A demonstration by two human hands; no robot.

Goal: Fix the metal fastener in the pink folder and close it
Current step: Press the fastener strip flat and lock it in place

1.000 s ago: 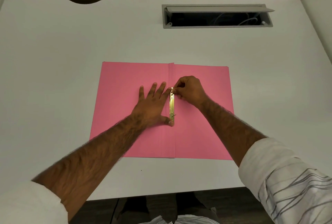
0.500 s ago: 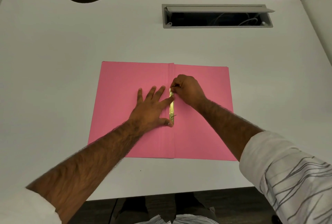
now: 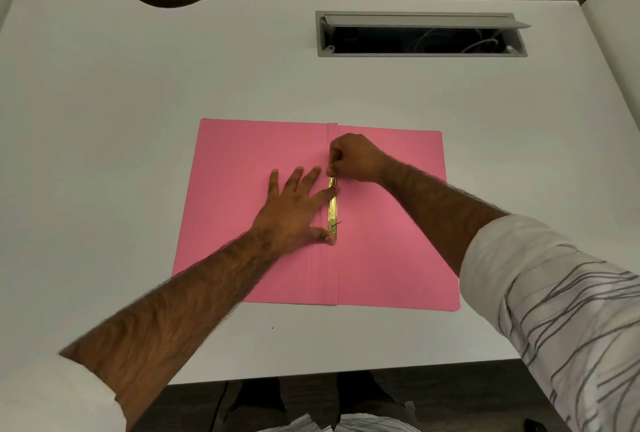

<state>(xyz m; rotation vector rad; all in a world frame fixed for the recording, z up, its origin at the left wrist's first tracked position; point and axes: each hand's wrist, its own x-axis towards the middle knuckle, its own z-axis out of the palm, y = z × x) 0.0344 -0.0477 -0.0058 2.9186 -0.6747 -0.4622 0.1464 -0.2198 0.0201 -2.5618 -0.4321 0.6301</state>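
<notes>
The pink folder (image 3: 242,161) lies open and flat on the white desk. A gold metal fastener (image 3: 332,206) runs along its centre fold, with a thin prong sticking out near its lower end. My left hand (image 3: 294,210) lies flat on the left leaf, fingers spread, index finger and thumb pressing against the strip. My right hand (image 3: 356,158) is bunched at the strip's upper end, fingertips pinching something there; what they pinch is hidden by the fingers.
An open grey cable hatch (image 3: 420,34) with wires inside sits in the desk at the back right. The white desk (image 3: 104,120) has a curved notch at its far edge and partition walls on both sides. The near edge runs just below the folder.
My right hand has crept a little up along the fold, over the fastener's upper end. My left hand stays pressed in place on the left leaf.
</notes>
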